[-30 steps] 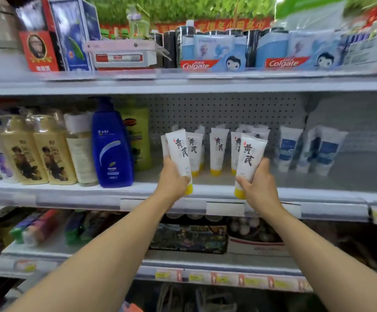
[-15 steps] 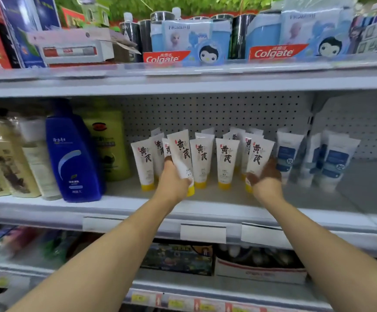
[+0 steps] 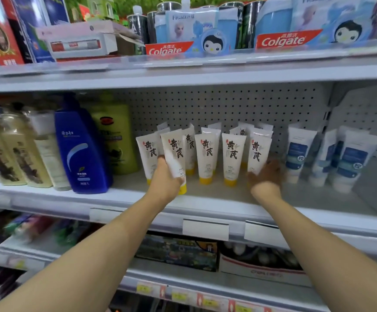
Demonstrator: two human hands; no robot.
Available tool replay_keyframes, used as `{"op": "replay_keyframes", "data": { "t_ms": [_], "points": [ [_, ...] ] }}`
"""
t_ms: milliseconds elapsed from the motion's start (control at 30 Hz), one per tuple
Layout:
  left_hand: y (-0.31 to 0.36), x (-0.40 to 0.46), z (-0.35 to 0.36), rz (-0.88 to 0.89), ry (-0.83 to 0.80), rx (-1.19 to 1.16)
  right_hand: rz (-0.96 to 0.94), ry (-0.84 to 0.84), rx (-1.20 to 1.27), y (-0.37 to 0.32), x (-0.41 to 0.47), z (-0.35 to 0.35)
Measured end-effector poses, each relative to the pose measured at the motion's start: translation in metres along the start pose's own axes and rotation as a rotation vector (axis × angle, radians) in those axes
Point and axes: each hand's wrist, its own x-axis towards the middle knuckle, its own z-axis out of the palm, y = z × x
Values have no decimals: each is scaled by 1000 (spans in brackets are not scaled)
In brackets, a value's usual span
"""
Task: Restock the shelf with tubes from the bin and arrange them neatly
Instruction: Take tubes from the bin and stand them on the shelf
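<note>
Several white tubes with black characters and yellow caps stand cap-down on the middle shelf (image 3: 205, 199). My left hand (image 3: 165, 179) grips one such tube (image 3: 175, 154), tilted, in front of the row's left end. My right hand (image 3: 265, 176) holds the lower part of the rightmost tube (image 3: 257, 152), which stands in line with its neighbours (image 3: 232, 152). A second row of the same tubes stands behind, partly hidden. The bin is out of view.
A blue shampoo bottle (image 3: 81, 152) and a green bottle (image 3: 115, 136) stand left of the tubes. White and blue tubes (image 3: 298, 154) stand to the right. Colgate boxes (image 3: 282, 39) fill the shelf above. Bare shelf lies at the far right.
Both hands have reached deeper onto the shelf. My right hand has carried its tube to the right end of the front row. The left tube stays in my left hand.
</note>
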Motion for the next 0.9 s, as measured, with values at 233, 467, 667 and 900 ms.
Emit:
{"op": "replay_keyframes", "data": {
  "t_ms": [233, 467, 667, 900],
  "points": [
    [-18, 3, -29, -31, 97, 10, -160, 18, -149, -9, -32, 2],
    [-37, 8, -49, -80, 154, 123, -351, -251, -240, -43, -66, 23],
    [-44, 18, -47, -135, 147, 141, -442, -425, -405, -56, -80, 41],
    [-45, 25, -36, -156, 149, 135, -535, -455, -487, -54, -89, 49]
  ]
}}
